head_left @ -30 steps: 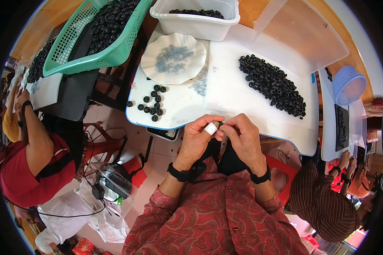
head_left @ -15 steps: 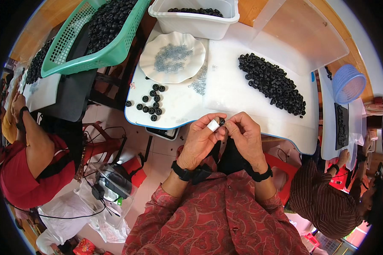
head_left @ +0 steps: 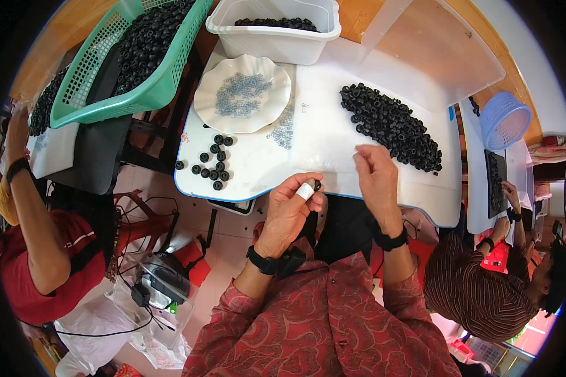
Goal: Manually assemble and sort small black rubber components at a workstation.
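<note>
My left hand (head_left: 288, 210) is closed on a small black ring-shaped part (head_left: 317, 185), held between thumb and fingertips just off the table's front edge. A white wrap (head_left: 305, 191) goes round one of its fingers. To the right, my right hand (head_left: 378, 182) is raised over the table edge, with loosely bent fingers slightly apart and nothing seen in them. A heap of black ring parts (head_left: 393, 125) lies beyond it on the white table (head_left: 324, 141). Several black round pieces (head_left: 219, 157) are set out at the left, below a scalloped white plate (head_left: 207, 107) of small clear pieces (head_left: 242, 94).
A white tub (head_left: 273, 47) and a green basket (head_left: 116, 103) of black parts stand at the back and left. More clear bits (head_left: 283, 129) lie beside the plate. A clear plastic sheet (head_left: 446, 56) rises behind the heap. People sit at left (head_left: 50, 251) and right (head_left: 484, 295).
My right hand has left the black part and moved up and right toward the heap. The left hand keeps the part and has shifted slightly left and down in view.
</note>
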Action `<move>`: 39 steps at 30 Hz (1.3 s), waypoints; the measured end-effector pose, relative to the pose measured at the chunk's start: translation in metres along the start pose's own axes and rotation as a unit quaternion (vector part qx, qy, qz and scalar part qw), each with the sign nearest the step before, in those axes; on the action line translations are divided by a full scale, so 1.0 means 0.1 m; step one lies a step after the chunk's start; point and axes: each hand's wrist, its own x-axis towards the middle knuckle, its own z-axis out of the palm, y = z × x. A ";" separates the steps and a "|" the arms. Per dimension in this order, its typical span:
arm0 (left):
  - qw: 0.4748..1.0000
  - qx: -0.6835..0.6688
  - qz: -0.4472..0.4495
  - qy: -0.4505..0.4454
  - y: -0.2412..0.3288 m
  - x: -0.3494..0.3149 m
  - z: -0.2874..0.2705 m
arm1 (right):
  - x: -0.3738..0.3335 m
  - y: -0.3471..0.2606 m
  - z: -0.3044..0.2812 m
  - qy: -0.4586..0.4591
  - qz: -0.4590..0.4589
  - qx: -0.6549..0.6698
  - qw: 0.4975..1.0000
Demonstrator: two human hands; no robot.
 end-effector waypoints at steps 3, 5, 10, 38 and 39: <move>1.000 0.000 0.000 -0.002 0.00 0.00 -0.03 | 0.15 0.18 -0.03 0.042 -0.029 -0.108 0.993; 1.000 0.000 -0.001 -0.003 0.01 0.01 -0.02 | 0.21 0.26 -0.04 0.038 -0.039 -0.192 0.980; 1.000 0.002 -0.003 -0.002 0.02 0.01 -0.02 | 0.24 0.32 -0.03 0.024 -0.029 -0.192 0.981; 1.000 0.008 0.000 -0.006 -0.01 0.01 -0.08 | 0.15 0.27 0.06 0.061 -0.062 -0.234 0.968; 1.000 0.009 -0.002 -0.004 0.00 0.00 -0.08 | 0.11 0.26 0.05 0.060 -0.062 -0.232 0.969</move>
